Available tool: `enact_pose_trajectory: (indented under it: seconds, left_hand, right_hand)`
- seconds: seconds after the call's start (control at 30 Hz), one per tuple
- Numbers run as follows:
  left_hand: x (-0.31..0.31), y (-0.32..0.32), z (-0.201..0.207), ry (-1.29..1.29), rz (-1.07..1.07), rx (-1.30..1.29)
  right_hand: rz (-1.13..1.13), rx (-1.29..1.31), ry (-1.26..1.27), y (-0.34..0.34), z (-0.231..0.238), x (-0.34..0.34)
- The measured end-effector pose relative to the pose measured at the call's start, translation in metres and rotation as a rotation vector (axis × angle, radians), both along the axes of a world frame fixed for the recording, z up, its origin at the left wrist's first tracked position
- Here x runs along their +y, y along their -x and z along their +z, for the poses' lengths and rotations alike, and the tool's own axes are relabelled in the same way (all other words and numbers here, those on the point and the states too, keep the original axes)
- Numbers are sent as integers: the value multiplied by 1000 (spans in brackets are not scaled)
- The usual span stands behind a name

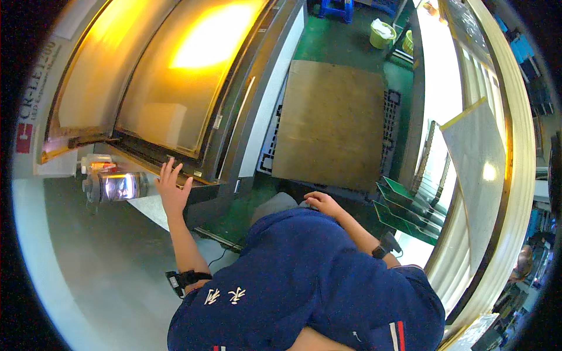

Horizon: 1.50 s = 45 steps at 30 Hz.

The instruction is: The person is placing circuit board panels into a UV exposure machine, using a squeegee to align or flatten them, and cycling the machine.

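Observation:
My left hand (172,186) is at the near corner of a large machine with an amber-lit, film-covered glass frame (161,126). Its fingers are spread and empty, with the fingertips at the dark edge of the frame; whether they touch it I cannot tell. In front of my waist is my right hand (323,203), its fingers loosely bent, with nothing visible in them. Beyond it a flat brown board (331,123) lies low on a dark pallet (391,108). To its right, several thin green panels (401,192) stand slanted in a rack.
Left of the machine corner sit clear cylindrical canisters (120,186). On the right, a thin grey sheet (477,158) leans by a brightly lit bench with a pale rail (515,193). A yellow basket (381,36) and a blue stool (336,10) stand on the green floor.

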<state>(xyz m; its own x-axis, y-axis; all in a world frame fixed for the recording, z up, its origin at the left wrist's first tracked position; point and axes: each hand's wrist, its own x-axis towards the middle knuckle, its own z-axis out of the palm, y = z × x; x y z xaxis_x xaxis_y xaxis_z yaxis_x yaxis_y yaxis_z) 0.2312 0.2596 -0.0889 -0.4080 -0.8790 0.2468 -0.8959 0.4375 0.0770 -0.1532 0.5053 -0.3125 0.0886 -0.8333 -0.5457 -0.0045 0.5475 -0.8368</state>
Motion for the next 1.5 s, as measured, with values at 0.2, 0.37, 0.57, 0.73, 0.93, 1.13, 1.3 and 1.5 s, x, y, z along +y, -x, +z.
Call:
enact_pose_trajectory:
  seconds: [0.2, 0.37, 0.57, 0.73, 0.93, 1.13, 1.3, 1.5]
  left_hand:
    - [28, -40, 6, 48, -137, 290]
    - [52, -94, 0, 106, -147, 525]
    - [67, -98, -11, 55, -198, 576]
    - [78, -94, -24, 173, -101, 552]
    - [76, -96, -19, 126, -74, 494]
    - [78, -94, -18, 94, -55, 473]
    - [79, -96, -22, 78, -59, 521]
    - [80, -104, -23, 96, -111, 504]
  right_hand:
    - [165, 271, 113, -10, 18, -60]
    - [158, 289, 87, -35, 20, -106]
    - [497, 316, 308, -104, 9, -171]
    - [618, 353, 348, -133, 35, -212]
    - [653, 323, 378, -138, 35, -233]
    - [694, 346, 292, -146, 37, -244]
    - [724, 299, 363, -152, 20, -244]
    - [787, 408, 286, -152, 35, -255]
